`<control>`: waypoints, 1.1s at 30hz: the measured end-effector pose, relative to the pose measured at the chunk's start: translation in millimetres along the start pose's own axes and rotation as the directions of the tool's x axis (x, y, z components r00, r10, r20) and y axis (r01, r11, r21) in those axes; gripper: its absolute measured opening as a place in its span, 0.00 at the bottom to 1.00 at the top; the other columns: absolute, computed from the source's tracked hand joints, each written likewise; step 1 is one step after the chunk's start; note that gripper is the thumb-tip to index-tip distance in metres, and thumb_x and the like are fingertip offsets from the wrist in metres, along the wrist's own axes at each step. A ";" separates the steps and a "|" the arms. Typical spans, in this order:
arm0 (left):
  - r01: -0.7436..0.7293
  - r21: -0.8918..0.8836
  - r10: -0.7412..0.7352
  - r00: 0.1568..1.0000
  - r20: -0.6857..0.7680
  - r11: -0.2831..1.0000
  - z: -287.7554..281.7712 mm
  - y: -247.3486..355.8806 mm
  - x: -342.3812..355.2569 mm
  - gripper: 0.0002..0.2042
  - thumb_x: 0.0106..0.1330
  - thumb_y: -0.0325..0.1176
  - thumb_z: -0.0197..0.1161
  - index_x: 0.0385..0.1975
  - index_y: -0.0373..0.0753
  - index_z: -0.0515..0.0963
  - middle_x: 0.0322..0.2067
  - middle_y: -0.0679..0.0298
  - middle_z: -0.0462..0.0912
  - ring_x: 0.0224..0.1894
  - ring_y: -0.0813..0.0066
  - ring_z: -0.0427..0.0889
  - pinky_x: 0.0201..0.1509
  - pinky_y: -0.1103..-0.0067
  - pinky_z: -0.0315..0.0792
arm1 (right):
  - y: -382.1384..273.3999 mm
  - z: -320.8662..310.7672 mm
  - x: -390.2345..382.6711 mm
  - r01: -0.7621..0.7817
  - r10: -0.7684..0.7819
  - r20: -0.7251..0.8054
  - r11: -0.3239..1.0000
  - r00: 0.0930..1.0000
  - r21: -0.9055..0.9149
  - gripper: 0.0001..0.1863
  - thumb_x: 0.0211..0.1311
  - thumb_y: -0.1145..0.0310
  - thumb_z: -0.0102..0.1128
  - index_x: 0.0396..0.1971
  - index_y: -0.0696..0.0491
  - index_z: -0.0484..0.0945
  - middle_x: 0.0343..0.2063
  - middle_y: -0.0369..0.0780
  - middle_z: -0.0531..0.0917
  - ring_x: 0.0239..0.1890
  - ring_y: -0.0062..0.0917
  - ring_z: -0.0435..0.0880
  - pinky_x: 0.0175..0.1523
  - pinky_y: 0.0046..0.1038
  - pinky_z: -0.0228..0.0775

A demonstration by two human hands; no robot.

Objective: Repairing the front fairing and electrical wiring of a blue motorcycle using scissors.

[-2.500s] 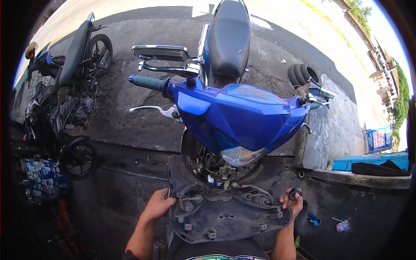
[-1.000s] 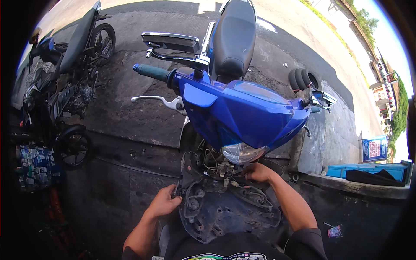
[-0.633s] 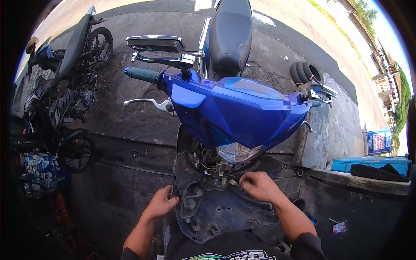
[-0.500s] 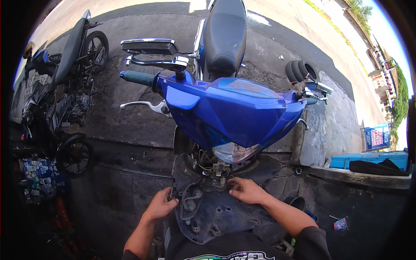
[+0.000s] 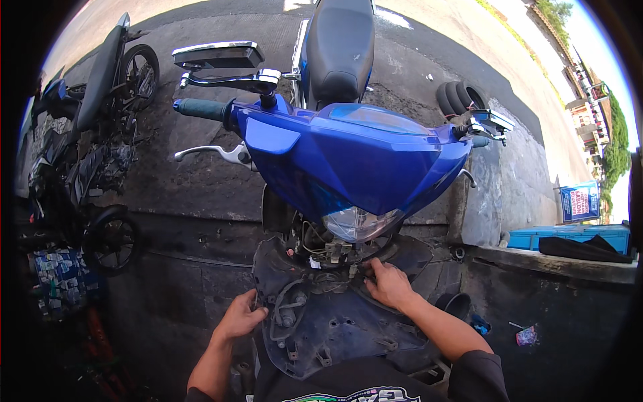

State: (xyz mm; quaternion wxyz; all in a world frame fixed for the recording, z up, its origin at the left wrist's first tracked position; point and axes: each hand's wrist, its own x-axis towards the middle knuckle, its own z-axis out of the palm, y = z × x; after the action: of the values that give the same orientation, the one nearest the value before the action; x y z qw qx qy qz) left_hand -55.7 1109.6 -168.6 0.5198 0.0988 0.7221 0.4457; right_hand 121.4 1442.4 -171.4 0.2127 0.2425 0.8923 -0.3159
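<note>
Black plastic fills the lower view: the inner leg-shield panel (image 5: 335,328) of the blue scooter (image 5: 348,161), its unpainted side toward me. Far left, a second motorcycle (image 5: 87,134) is parked. My left hand (image 5: 240,316) has stayed on the panel's left edge, fingers curled over it. My right hand (image 5: 388,285) has come off the right edge and moved up to the wiring (image 5: 328,251) under the headlight (image 5: 358,224), fingertips pinched there; on what, I cannot tell. So I judge the work has gone from steadying the panel to freeing something there.
</note>
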 end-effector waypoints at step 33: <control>0.036 -0.035 -0.035 0.998 0.050 0.999 2.6 -1.9 5.4 0.18 0.59 0.27 0.61 0.48 0.27 0.75 0.37 0.61 0.83 0.40 0.77 0.78 0.46 0.77 0.72 | -19.2 41.3 -10.7 0.339 -0.299 0.193 0.913 0.934 -0.227 0.12 0.61 0.66 0.57 0.43 0.52 0.81 0.33 0.44 0.84 0.37 0.39 0.85 0.43 0.40 0.78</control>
State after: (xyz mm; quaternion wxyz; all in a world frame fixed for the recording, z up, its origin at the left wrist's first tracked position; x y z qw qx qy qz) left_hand -55.2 1113.2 -173.8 0.5469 0.0875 0.7026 0.4467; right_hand 128.4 1398.5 -186.3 0.2557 0.0383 0.9342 -0.2460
